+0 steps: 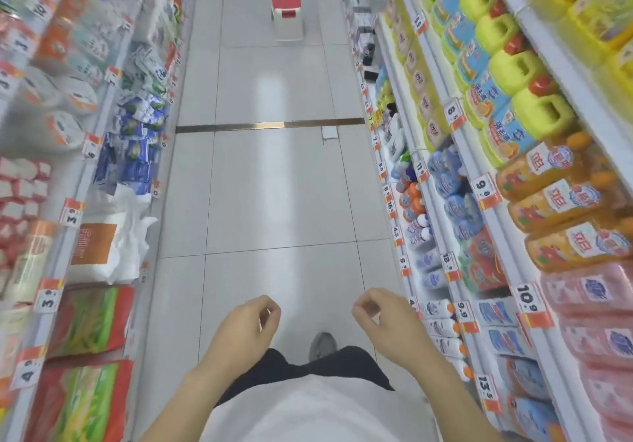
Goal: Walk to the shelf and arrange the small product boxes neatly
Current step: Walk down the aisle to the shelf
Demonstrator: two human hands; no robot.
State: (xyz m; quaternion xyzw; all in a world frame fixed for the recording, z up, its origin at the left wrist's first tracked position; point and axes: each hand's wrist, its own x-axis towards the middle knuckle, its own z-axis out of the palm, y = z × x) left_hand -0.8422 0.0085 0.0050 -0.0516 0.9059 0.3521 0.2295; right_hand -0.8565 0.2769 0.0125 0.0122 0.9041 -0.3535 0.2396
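Hands (310, 318) hang loosely curled, holding nothing; shelf goods blurred.

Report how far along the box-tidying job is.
Done: nothing visible yet. In hand: only the walk; the person is mid-aisle, left hand and right hand loosely curled, holding nothing, a stool ahead. Left: reach the shelf and arrange the boxes.

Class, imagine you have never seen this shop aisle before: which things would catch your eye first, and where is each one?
Probably the red-topped stool standing alone on the pale tiled floor far down the aisle. Next, the bright yellow-green jugs lined along the right-hand shelf, with orange bottles nearer the viewer. At the bottom, the left hand and right hand hang loosely curled and hold nothing.
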